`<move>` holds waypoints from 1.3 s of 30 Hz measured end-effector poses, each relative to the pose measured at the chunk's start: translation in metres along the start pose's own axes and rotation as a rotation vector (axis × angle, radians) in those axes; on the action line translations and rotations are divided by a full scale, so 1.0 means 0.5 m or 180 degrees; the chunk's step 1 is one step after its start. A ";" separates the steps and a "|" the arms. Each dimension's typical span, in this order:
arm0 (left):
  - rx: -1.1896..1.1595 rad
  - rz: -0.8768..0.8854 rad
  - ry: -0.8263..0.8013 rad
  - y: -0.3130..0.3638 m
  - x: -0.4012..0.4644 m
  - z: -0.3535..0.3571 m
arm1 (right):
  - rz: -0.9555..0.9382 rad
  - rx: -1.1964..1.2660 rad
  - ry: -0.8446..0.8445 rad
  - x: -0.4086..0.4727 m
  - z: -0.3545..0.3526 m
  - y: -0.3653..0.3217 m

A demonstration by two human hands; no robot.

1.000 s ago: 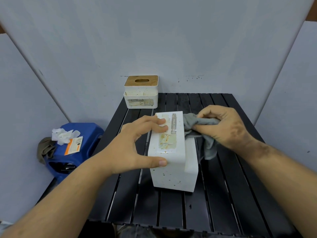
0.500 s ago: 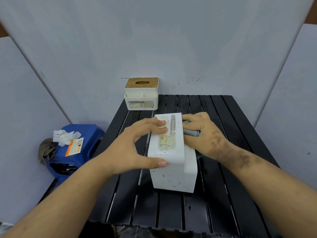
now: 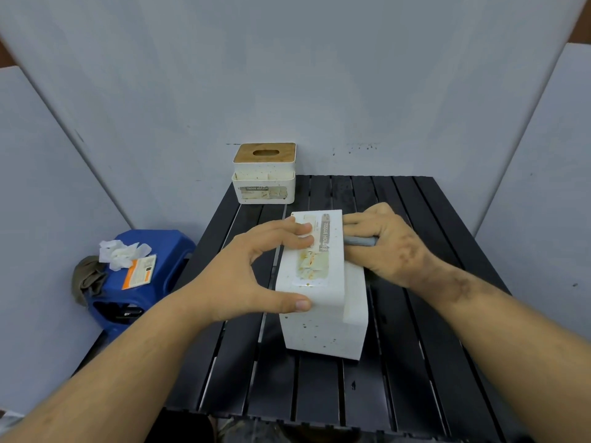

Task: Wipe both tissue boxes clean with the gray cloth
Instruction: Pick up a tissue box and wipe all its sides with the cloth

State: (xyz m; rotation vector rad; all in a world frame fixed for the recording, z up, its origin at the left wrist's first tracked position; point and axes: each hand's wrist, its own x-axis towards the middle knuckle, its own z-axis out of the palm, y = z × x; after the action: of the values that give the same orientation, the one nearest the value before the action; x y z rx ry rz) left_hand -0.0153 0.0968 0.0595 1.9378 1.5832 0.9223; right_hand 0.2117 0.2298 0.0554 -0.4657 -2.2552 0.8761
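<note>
Left hand: we see our left hand (image 3: 252, 273) spread over the near tissue box (image 3: 323, 302), forearm coming in from the lower left. The fingers lie across the labelled top face and the thumb presses the near left corner, so the hand clamps the box between thumb and fingers.

Right hand: our right hand (image 3: 380, 247) sits against the right side of the same box, wrist angled in from the lower right. Its fingers are curled round the gray cloth (image 3: 359, 241), of which only a thin rolled strip shows between the knuckles.

Near tissue box: it lies on its side mid-table on the black slatted table (image 3: 431, 362). It is a white, speckled, rectangular block with a stepped edge along its right side.

Writing: the sticker on the near box reads "TISSUE HOLDER" along a gray band, above a pale printed picture we cannot make out. The far box carries the same words on its front label.

Far tissue box (image 3: 263, 174): it stands upright at the table's back left corner, well apart from our hands. It is white and speckled, with a wooden lid that has an oval slot.

Beside the table: a blue plastic stool (image 3: 140, 298) holds crumpled white tissue (image 3: 120, 254) and an orange-and-white packet (image 3: 139, 271).
</note>
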 end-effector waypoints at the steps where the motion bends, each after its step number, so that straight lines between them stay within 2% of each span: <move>1: 0.0003 0.0021 0.0011 0.001 0.000 0.001 | 0.0015 -0.0109 -0.0024 0.003 0.004 -0.001; 4: 0.0040 0.0114 0.0011 0.005 0.000 0.003 | 0.0341 -0.0087 -0.0118 0.000 -0.032 0.007; 10: 0.0014 0.0092 -0.0017 0.004 0.001 0.003 | 0.0214 0.0252 0.0092 -0.023 -0.069 0.019; 17: -0.0081 -0.0001 -0.0003 0.005 0.000 0.005 | 0.0356 -0.0671 -0.0109 -0.012 0.015 0.028; 24: 0.0058 -0.0040 -0.0030 0.015 0.001 0.003 | 0.0304 0.0370 -0.0147 -0.013 -0.032 0.005; 27: 0.0109 -0.0047 -0.0019 0.016 0.001 0.002 | 0.0632 0.0181 0.0027 -0.023 -0.074 0.033; 31: 0.0105 -0.0053 -0.0051 0.011 0.000 0.001 | 0.0882 0.0010 -0.0043 -0.042 -0.139 0.054; 36: 0.0049 0.0009 -0.0081 0.013 0.000 0.005 | 0.0824 0.0341 0.0318 -0.055 -0.184 0.043; 39: 0.0083 0.0038 -0.0055 0.015 0.000 0.007 | 0.0782 0.0495 0.0114 -0.052 -0.137 0.017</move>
State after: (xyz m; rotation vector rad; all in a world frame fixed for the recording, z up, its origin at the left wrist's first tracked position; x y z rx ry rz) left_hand -0.0078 0.0954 0.0626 1.9698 1.5831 0.8916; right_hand 0.2786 0.2536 0.0753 -0.6904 -2.1064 1.1480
